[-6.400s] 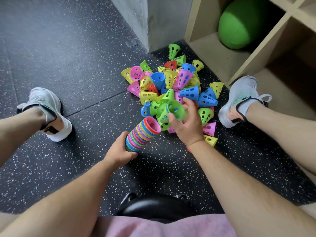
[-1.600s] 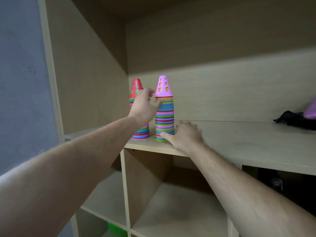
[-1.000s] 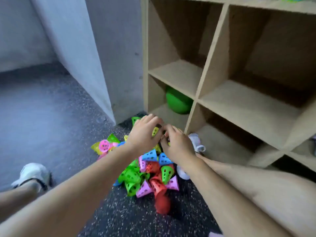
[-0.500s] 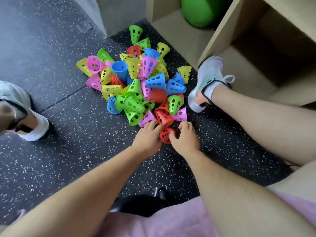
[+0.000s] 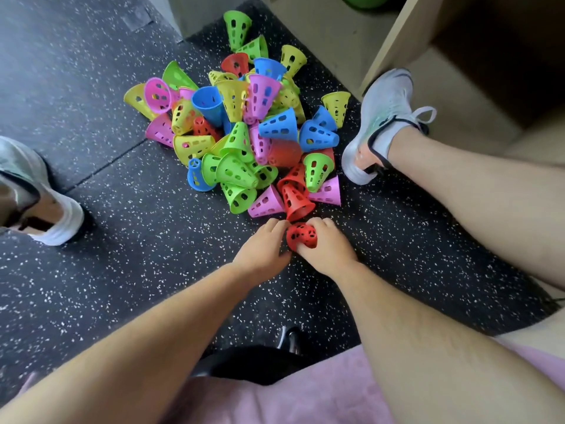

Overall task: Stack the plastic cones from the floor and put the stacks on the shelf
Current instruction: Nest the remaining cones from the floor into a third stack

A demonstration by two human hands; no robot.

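A heap of several loose plastic cones [image 5: 244,127] in green, yellow, pink, blue and red lies on the speckled black floor. At its near edge a red cone [image 5: 301,235] sits between both hands. My right hand [image 5: 327,249] grips it, fingers curled over its far side and thumb under it. My left hand [image 5: 263,250] touches its left side with its fingertips; whether it grips is hidden. Another red cone [image 5: 295,198] lies just beyond the held one.
The wooden shelf unit [image 5: 388,41] stands at the upper right with a green ball [image 5: 363,0] in a low cubby. My right shoe [image 5: 382,117] rests beside the heap, my left shoe [image 5: 33,197] at far left. A black stool [image 5: 253,362] sits under me.
The view swung from the shelf, where two stacks stood, down to the floor heap. Both hands came down to the red cone, and my right hand's fingers have closed round it.
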